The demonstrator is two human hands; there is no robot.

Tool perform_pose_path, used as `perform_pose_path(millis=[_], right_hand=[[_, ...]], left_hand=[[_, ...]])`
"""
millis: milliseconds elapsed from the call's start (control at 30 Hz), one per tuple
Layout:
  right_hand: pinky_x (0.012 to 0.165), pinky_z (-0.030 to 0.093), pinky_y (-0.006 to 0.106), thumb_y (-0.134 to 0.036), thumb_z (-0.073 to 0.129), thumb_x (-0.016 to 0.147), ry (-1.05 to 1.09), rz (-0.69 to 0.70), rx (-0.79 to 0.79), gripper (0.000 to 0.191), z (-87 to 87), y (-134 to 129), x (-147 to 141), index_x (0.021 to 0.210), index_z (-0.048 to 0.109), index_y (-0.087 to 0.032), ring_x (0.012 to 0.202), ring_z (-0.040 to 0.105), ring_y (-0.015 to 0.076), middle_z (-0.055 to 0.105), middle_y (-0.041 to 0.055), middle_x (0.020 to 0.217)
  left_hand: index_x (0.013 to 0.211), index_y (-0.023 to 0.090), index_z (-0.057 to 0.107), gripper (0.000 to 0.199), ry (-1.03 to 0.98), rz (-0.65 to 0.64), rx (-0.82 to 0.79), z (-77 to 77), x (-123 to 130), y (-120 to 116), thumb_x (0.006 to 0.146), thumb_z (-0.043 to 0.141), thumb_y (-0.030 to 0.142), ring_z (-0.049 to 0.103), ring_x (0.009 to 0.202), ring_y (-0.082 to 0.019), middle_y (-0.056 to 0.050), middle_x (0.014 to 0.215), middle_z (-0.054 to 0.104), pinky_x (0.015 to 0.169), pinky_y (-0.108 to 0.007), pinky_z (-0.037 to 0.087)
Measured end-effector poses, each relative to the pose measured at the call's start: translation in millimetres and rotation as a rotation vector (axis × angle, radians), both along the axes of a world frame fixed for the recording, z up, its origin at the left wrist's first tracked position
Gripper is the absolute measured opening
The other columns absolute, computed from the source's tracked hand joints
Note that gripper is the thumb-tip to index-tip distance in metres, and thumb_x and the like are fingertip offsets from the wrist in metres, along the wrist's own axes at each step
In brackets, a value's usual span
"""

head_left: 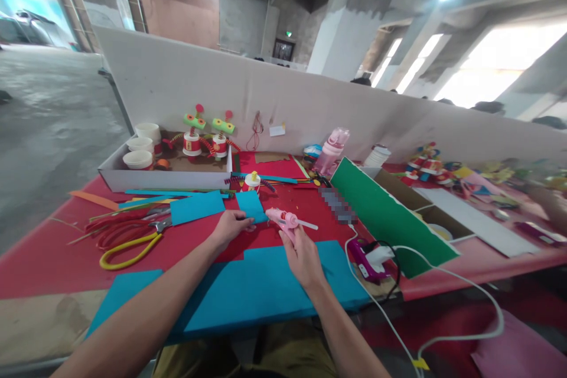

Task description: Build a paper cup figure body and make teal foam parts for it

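My left hand (pixel 234 227) pinches the lower left edge of a small blue paper piece (pixel 251 207) over the red table cover. My right hand (pixel 302 253) is wrapped round the handle of a pink glue gun (pixel 283 218). The gun's nozzle points left, at the right edge of the blue piece; whether it touches cannot be told. A white glue stick (pixel 309 224) juts from its back. Just behind the blue piece stands a paper cup figure (pixel 252 182) with a yellow top and coiled dark arms. Another blue paper sheet (pixel 198 208) lies to the left.
Yellow-handled pliers (pixel 130 252) and red-handled tools lie at left, before a white box (pixel 166 181) holding cups and cup figures. At right are a green board (pixel 390 218), a purple power strip (pixel 368 263) and white cables. A pink bottle (pixel 332 150) stands behind.
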State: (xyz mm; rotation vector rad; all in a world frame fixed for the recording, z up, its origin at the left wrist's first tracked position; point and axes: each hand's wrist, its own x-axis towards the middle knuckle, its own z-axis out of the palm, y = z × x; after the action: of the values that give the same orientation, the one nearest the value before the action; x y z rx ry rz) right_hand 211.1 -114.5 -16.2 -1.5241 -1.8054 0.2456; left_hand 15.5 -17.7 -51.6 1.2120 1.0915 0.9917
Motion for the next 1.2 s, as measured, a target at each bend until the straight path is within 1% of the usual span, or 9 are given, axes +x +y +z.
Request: perform_pose_path(millis=[200, 500, 733, 867, 1200], right_hand=[[0.075, 0.057, 0.032, -0.04, 0.042, 0.098, -0.011, -0.01, 0.022, 0.036, 0.9, -0.4, 1.2, 0.121, 0.054, -0.016, 0.103, 0.068, 0.0275, 0.07, 0.0145, 0.11], [0.075, 0.057, 0.031, -0.04, 0.041, 0.098, 0.028, 0.016, -0.024, 0.037, 1.5, -2.8, -0.4, 0.125, 0.052, -0.016, 0.103, 0.068, 0.0268, 0.068, 0.0142, 0.116], [0.074, 0.056, 0.032, -0.038, 0.042, 0.098, -0.013, -0.027, 0.0, 0.035, -1.9, 0.7, 3.1, 0.12, 0.055, -0.014, 0.098, 0.069, 0.0273, 0.07, 0.016, 0.111], [0.074, 0.057, 0.032, -0.04, 0.042, 0.098, -0.016, -0.026, 0.025, 0.035, -2.8, 0.5, 4.6, 0.119, 0.055, -0.014, 0.095, 0.07, 0.0269, 0.07, 0.0156, 0.109], [0.076, 0.056, 0.033, -0.036, 0.041, 0.098, -0.006, -0.021, 0.012, 0.034, -1.6, 0.9, 9.2, 0.121, 0.054, -0.014, 0.096, 0.07, 0.0273, 0.07, 0.0156, 0.11]], left_hand=[[0.063, 0.013, 0.066, 0.036, 0.0, 0.002, 0.0, -0.3, 0.2, -0.1, 0.057, 0.081, 0.045, 0.067, 0.059, -0.018, -0.008, 0.065, 0.074, 0.061, -0.028, 0.051], [0.065, 0.013, 0.069, 0.031, 0.012, -0.003, -0.001, 0.0, -0.1, 0.6, 0.06, 0.08, 0.042, 0.067, 0.058, -0.017, -0.008, 0.066, 0.074, 0.061, -0.027, 0.052], [0.063, 0.013, 0.067, 0.031, 0.019, 0.006, -0.003, 0.3, 0.3, 0.3, 0.059, 0.08, 0.042, 0.068, 0.06, -0.018, -0.008, 0.064, 0.074, 0.06, -0.027, 0.052], [0.064, 0.013, 0.068, 0.031, 0.022, 0.008, 0.0, 0.6, 0.5, -0.2, 0.06, 0.08, 0.042, 0.069, 0.061, -0.018, -0.008, 0.064, 0.073, 0.06, -0.027, 0.052], [0.067, 0.013, 0.069, 0.029, 0.034, 0.004, 0.008, 1.7, 0.4, -0.7, 0.062, 0.079, 0.04, 0.069, 0.063, -0.019, -0.008, 0.065, 0.074, 0.062, -0.028, 0.053]])
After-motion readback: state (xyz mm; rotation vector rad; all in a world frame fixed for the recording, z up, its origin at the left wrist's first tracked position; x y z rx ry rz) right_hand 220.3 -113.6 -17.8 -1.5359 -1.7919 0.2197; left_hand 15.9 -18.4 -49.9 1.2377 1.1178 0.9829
